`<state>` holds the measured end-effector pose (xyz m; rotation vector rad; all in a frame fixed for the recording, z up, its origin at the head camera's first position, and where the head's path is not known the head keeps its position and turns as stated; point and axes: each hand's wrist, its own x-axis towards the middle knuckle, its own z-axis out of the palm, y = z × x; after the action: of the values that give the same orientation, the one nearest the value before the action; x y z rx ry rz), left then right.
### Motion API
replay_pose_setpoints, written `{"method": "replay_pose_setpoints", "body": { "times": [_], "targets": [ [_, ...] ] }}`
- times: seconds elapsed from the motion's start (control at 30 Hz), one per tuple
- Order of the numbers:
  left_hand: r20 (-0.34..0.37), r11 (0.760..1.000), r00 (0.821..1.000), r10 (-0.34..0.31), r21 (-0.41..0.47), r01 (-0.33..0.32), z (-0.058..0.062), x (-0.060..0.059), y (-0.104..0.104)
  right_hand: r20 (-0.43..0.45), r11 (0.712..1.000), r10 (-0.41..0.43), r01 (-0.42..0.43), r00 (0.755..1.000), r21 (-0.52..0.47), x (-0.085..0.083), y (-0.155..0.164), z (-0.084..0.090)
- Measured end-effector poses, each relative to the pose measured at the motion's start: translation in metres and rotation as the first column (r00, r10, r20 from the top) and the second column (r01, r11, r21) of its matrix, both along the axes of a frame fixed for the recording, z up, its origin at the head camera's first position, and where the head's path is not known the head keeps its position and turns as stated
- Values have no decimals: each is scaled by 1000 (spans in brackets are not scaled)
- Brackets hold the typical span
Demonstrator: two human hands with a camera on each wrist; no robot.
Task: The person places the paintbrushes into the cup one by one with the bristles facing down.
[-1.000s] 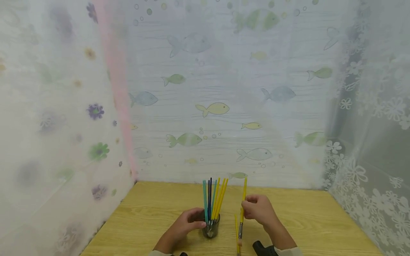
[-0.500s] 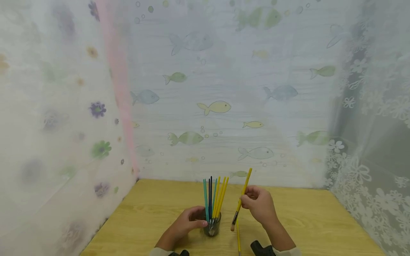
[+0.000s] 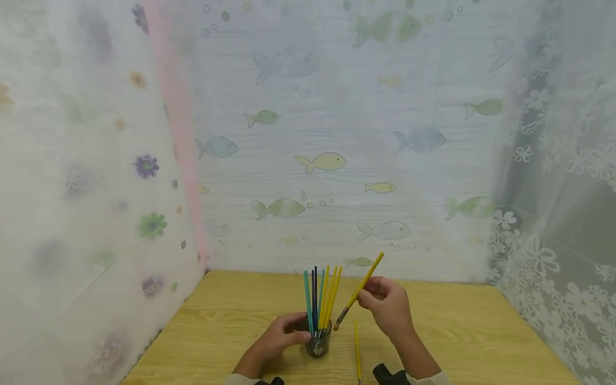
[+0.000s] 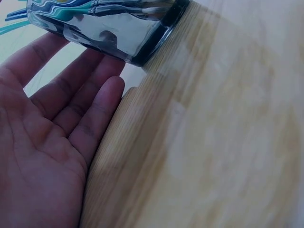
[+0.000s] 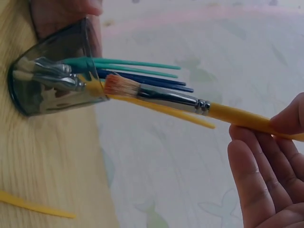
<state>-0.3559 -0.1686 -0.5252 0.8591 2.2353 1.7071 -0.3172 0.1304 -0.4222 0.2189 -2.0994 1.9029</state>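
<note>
A dark see-through glass (image 3: 318, 348) stands upright on the table, holding several brushes: teal ones (image 3: 306, 299), dark blue ones (image 3: 314, 299) and yellow ones (image 3: 331, 302). My left hand (image 3: 279, 338) holds the glass from its left side, thumb in front and fingers reaching behind. In the left wrist view its fingers (image 4: 78, 80) meet the glass wall. To the right of the glass, my right hand (image 3: 389, 309) pinches a yellow paintbrush (image 3: 360, 290) by its handle. That brush tilts, its reddish bristles (image 5: 121, 86) pointing down and left near the glass rim.
Another yellow brush (image 3: 357, 350) lies on the wooden table (image 3: 433, 331), between the glass and my right forearm. Behind the table hangs a curtain printed with fish (image 3: 320, 161); flowered curtains close off both sides.
The brush in my right hand has tipped from nearly upright to a slant, its bristle end swinging up and left to the glass rim. My left hand stays at the glass.
</note>
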Motion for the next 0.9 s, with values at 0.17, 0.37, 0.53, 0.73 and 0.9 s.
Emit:
{"method": "replay_pose_setpoints", "body": {
  "times": [0.17,0.37,0.53,0.73,0.9],
  "targets": [
    [1,999,999,44,0,-44,-1,6,2,-15,999,27,-28,1000,-40,3,-1,-1],
    [-1,999,999,53,-10,-53,0,14,5,28,997,59,-58,998,-49,11,-7,-2],
    [-2,998,998,68,-16,-68,0,21,7,48,996,85,-84,995,-20,16,-10,-5],
    [-4,996,996,84,-31,-84,1,28,10,89,994,99,-104,991,46,17,-11,-14],
    [-14,996,996,87,-34,-87,2,28,10,95,985,127,-137,987,104,15,-13,-21]
  ]
}}
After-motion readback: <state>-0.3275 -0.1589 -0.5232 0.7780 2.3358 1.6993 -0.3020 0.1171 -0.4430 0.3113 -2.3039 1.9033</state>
